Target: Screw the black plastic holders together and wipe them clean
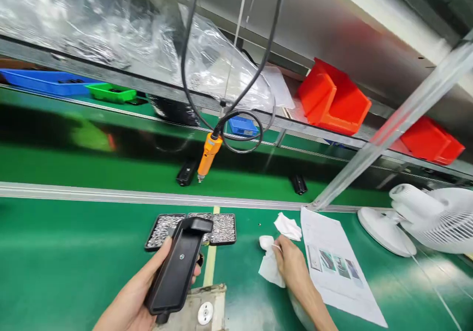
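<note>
My left hand (pixel 140 291) is wrapped round a long black plastic housing (pixel 175 272), held tilted above the bench. A small round mark shows on its flat face, a raised block at its far end and a short stub at its near end. My right hand (pixel 293 262) has its fingers closed on a crumpled white cloth (pixel 271 269) lying on the green bench. Another white cloth (pixel 288 226) lies just beyond the fingers. Below the housing is a worn, pale fixture block (pixel 218 301) with a white disc (pixel 205 313).
Black trays (pixel 223 228) of small metal pieces stand beyond the housing. An orange electric screwdriver (pixel 209 156) hangs from a cable above. A printed sheet (pixel 338 267) and white fan (pixel 432 217) are right. Red bins (pixel 332 99) sit on the shelf, beside a slanting metal post (pixel 388 129).
</note>
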Demonstrator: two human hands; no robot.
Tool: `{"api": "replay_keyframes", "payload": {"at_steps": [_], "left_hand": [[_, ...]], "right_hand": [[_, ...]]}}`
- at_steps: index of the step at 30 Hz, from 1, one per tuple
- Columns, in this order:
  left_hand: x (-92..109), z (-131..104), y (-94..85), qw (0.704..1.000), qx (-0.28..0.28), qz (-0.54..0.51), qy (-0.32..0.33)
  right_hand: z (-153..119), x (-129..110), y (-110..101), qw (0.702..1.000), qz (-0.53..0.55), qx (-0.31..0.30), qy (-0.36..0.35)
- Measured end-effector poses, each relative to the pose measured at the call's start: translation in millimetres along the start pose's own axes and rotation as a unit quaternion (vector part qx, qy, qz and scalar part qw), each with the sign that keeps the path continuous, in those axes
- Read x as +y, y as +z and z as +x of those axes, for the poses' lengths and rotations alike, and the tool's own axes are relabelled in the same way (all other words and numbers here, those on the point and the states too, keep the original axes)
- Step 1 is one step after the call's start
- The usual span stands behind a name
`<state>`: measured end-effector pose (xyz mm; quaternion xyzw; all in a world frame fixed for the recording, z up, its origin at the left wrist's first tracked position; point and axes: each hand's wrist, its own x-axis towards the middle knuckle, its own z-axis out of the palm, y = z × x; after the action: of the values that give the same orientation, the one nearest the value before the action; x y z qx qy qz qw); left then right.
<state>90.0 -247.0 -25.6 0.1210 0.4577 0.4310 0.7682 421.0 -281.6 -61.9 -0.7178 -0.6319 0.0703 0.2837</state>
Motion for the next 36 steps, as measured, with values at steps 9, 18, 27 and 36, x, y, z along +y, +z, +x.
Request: {"api": "replay_keyframes", "payload": {"at_steps": [9, 18, 27, 36], "left_hand": [[-9.1, -0.2, -14.0, 0.996, -0.054, -0.076, 0.015], [-14.5, -7.9, -20.6, 0.994, -0.04, -0.099, 0.026], [-10.1, -12.0, -17.4, 0.994, -0.038, -0.094, 0.044], [-13.2, -11.5, -20.1, 0.994, -0.03, -0.095, 0.05]], "right_hand": [[-13.0, -174.5, 8.3, 0.926, 0.13, 0.048, -0.352], [-33.8, -192.3, 68.0, 0.899, -0.072, 0.195, -0.386], [-35.1, -206.3, 72.9, 0.935, 0.008, 0.173, -0.308], [-44.2, -209.9, 73.7, 0.961, 0.045, 0.151, -0.227]]}}
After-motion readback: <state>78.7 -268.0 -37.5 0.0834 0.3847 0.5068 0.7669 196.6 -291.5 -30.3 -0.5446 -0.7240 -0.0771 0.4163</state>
